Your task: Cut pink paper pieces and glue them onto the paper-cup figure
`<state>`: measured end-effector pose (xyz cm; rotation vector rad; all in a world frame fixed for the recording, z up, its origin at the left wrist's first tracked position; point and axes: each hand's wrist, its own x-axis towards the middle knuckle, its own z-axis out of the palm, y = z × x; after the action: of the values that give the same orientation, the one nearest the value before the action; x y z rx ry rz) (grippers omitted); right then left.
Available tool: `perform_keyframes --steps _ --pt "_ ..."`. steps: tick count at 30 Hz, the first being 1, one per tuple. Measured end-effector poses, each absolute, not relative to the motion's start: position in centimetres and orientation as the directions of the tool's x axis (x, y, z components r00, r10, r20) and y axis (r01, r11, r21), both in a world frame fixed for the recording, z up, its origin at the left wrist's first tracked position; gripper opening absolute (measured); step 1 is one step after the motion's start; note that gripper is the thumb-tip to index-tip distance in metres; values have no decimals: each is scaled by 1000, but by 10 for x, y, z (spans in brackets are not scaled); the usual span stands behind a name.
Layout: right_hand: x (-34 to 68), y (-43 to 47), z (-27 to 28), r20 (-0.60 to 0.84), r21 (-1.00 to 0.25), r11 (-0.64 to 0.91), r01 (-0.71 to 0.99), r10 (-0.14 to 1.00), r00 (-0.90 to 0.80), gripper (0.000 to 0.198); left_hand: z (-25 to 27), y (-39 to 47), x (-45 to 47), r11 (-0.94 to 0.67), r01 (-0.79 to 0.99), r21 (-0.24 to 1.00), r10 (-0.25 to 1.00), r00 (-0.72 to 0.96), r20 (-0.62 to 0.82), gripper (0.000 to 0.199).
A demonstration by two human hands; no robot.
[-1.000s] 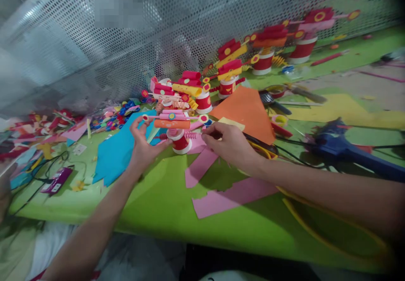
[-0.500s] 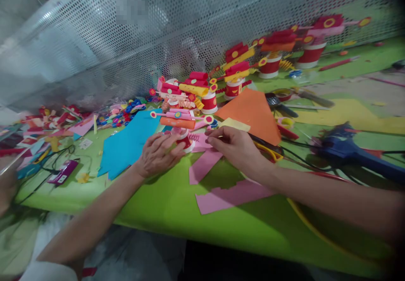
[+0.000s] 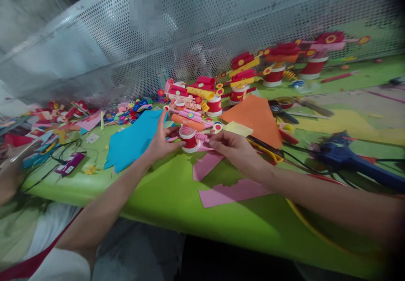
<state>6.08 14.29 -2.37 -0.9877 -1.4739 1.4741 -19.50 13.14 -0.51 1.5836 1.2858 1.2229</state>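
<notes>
A small craft figure (image 3: pixel 190 141) stands on the green table, made of a red-and-white cup with pink coiled arms and a hat of orange and pink rolls. At its left side is my left hand (image 3: pixel 161 142), index finger raised to the round tip of the hat's stick, thumb and other fingers closed at the cup and the left coil. My right hand (image 3: pixel 236 148) pinches the outer end of the right pink coil (image 3: pixel 202 138). Pink foam strips (image 3: pixel 232 193) lie in front of the figure.
Several similar figures (image 3: pixel 274 75) stand along the perforated metal panel (image 3: pixel 221 32). Blue foam sheet (image 3: pixel 133 139) lies left, orange sheet (image 3: pixel 251 116) behind my right hand. A blue glue gun (image 3: pixel 341 154) with cables and yellow-handled scissors (image 3: pixel 274 157) are right. Another person's hand (image 3: pixel 11 179) shows far left.
My left hand has shifted from lying over the figure's front to its left side, index finger now raised. The cup shows more fully, and the hat tilts down to the right. The view moved slightly.
</notes>
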Motion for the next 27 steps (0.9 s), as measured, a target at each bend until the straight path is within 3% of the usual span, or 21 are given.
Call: perform_keyframes --steps 4,7,10,12,15,17,20,23,27 --pt "67 138 -25 32 -999 15 -49 930 -367 26 -11 113 -178 -250 283 926 963 -31 269 130" --pt "69 137 -27 51 -999 47 -22 933 -357 29 -27 97 -169 -279 466 839 924 -106 367 118" --pt "71 138 -30 64 -996 80 28 927 -370 29 -40 87 -168 -327 758 564 784 -116 610 102" --pt "73 140 -32 73 -994 99 47 918 -390 29 -40 85 -171 -362 864 350 665 -24 747 99" --pt "74 141 -32 79 -992 112 54 902 -425 29 -25 86 -177 -452 883 126 566 175 806 93" --pt "76 140 -30 74 -991 115 64 892 -446 27 -16 87 -178 -510 856 83 553 253 794 89" --pt "82 137 -23 79 -986 136 93 887 -455 22 -13 86 -175 -528 819 227 619 188 762 111" --pt "92 139 -18 104 -976 165 141 927 -360 17 -20 88 -173 -508 665 548 737 6 676 146" --pt "101 153 -16 139 -944 191 269 970 -201 8 -23 101 -185 -323 312 894 925 -96 367 145"
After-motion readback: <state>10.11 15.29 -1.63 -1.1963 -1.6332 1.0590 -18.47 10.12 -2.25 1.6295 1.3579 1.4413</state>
